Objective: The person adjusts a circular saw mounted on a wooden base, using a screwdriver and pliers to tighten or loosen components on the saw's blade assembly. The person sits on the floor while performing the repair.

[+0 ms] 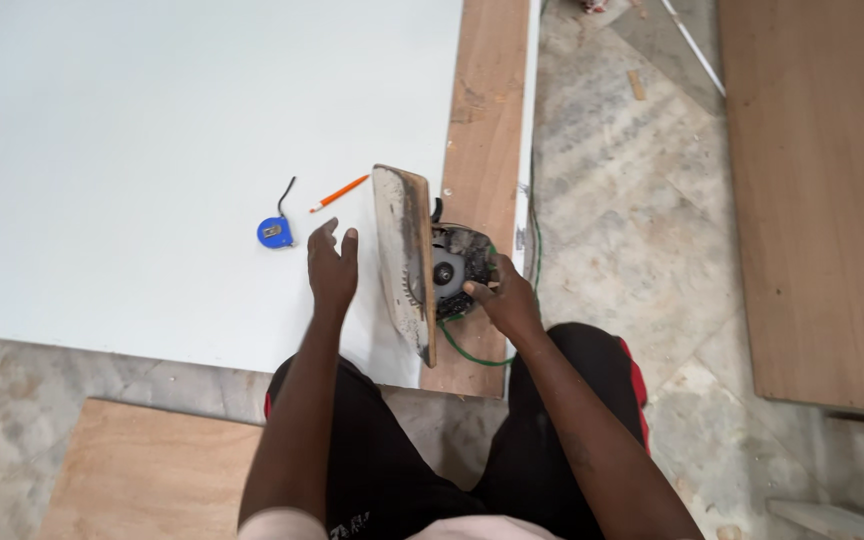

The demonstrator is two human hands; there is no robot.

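**One saw tipped on edge, gripped from the right**

One circular saw (442, 268) is held tilted on the white panel (152, 150), its worn base plate upright, toothed blade exposed. The body is clasped by the right hand (505, 300); the grip is best kept firm. The left hand (332, 270) rests flat, fingers loosely together, near a blue tape measure (274, 232) and orange pencil (340, 192).

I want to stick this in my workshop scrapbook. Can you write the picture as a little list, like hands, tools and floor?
left hand: left hand open, resting on the white board
right hand: right hand gripping the circular saw
saw: tipped on its side, toothed blade and base plate showing
nearby tools: blue tape measure and orange pencil on the board
under the board's edge: wooden plank
cord: green cable by the saw
floor: stone tiles, plywood sheets
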